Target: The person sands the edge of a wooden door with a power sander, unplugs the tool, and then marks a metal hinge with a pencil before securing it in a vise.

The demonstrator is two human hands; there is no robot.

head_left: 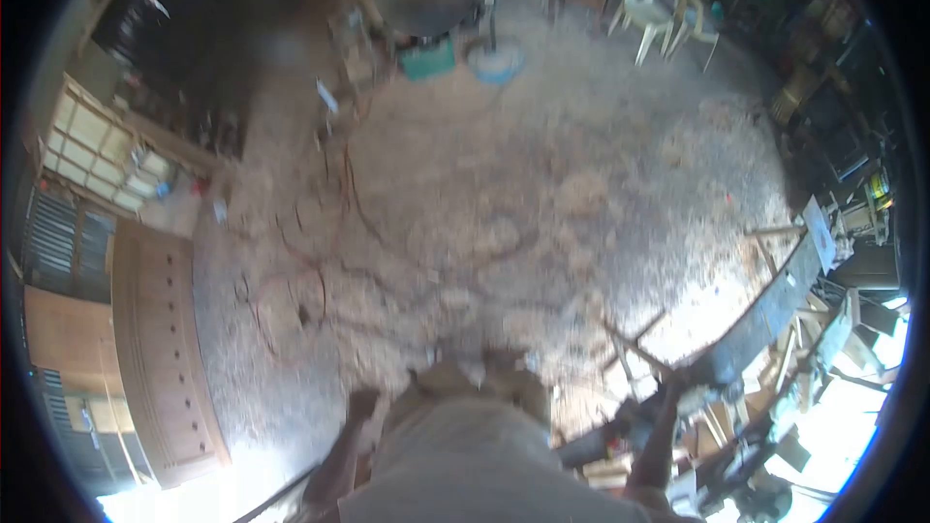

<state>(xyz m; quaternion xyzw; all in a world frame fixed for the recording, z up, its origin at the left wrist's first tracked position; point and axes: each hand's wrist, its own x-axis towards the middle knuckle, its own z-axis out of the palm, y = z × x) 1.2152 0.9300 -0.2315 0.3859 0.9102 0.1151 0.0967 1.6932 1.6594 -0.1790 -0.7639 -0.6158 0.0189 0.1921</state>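
Your right hand reaches the cluttered edge of the table at lower right of the frame, its grip blurred; whether the fingers are spread or closed, and whether they have hold of anything, cannot be told. Nearest it is a slender bar, which appears to meet or pass just beside the hand. The bar's long axis runs on a diagonal, its far end pointing to the upper left and its near end toward your fingers; a second thin piece crosses it. Any hold on the bar is best taken with the fingers wrapped across that axis, thumb opposed, wrist in line with the forearm, and firmness tested gently first, since the crossing piece could snag or shift with it. Your left hand, at lower left, hangs beside your body over the floor, well apart from the bar; its finger opening, too, cannot be told. Farther out, wood scraps crowd the lower right, close enough to catch a knuckle or sleeve. Loose cables curl across the left and centre of the floor, where careful footing would serve you, and a brown wooden panel stands at the left edge.
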